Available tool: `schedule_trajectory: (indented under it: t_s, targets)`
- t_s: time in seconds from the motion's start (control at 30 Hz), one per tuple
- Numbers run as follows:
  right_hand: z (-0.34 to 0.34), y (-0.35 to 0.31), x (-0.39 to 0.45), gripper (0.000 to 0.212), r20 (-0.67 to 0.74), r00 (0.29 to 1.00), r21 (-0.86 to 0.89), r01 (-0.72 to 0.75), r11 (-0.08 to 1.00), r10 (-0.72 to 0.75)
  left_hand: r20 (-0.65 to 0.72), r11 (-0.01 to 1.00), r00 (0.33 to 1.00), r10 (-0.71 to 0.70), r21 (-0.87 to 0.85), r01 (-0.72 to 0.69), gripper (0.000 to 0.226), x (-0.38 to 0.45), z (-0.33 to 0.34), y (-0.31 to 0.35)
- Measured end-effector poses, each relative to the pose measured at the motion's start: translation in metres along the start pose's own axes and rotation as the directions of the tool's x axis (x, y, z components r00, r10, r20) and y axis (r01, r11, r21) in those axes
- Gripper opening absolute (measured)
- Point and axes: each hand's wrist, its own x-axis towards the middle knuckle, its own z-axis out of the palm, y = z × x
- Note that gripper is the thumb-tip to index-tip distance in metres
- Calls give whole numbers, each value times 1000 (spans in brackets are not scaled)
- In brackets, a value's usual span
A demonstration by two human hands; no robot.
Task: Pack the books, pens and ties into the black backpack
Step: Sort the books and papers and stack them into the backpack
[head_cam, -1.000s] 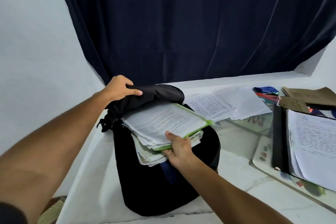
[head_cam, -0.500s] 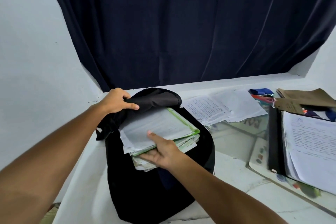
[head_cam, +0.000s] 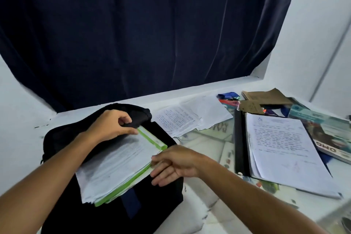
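While the left hand [head_cam: 112,127] pinches the black flap at the mouth of the backpack [head_cam: 161,192] and holds it up, the right hand [head_cam: 174,165] lies with straight, loose fingers against the near edge of the stack [head_cam: 117,165], gripping nothing. That stack, loose handwritten sheets on a green-edged folder, sits half inside the opening, its far end under the flap and its near end jutting out over the bag's front. The step in hand looks to be the first of the packing: getting these papers down into the main pocket. The next move probably calls for the right hand to push the stack along its length while the left keeps the mouth wide, since the loose upper sheets could splay or catch on the rim.

Much remains on the table [head_cam: 209,214]. An open binder [head_cam: 281,150] with a written page lies to the right, well apart from the bag. Loose sheets [head_cam: 190,118] lie between the two. Beyond the binder sits a book [head_cam: 330,137] whose cover shows the letters "OMG" upside down; the handwriting on the pages is too small to read. Brown paper items [head_cam: 266,99] and a blue-and-red bundle [head_cam: 228,98] rest near the wall; whether that bundle holds pens or ties cannot be told.
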Motion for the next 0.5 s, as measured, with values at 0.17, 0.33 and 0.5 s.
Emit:
schedule_trajectory:
  t_s: [0.17, 0.33, 0.5]
  targets:
    - [-77, -6, -30, 20, -239, 967, 77, 109, 991, -88, -12, 980, 995, 95, -177, -96, 19, 25, 61, 52]
    - [-166, -27, -48, 19, -449, 885, 124, 200, 972, -125, 55, 954, 998, -24, -298, 39, 21, 69, 113, 83]
    - [-265, -60, -43, 15, -560, 813, 55, 230, 972, -161, 125, 861, 958, -260, -420, 288, 34, 116, 138, 93]
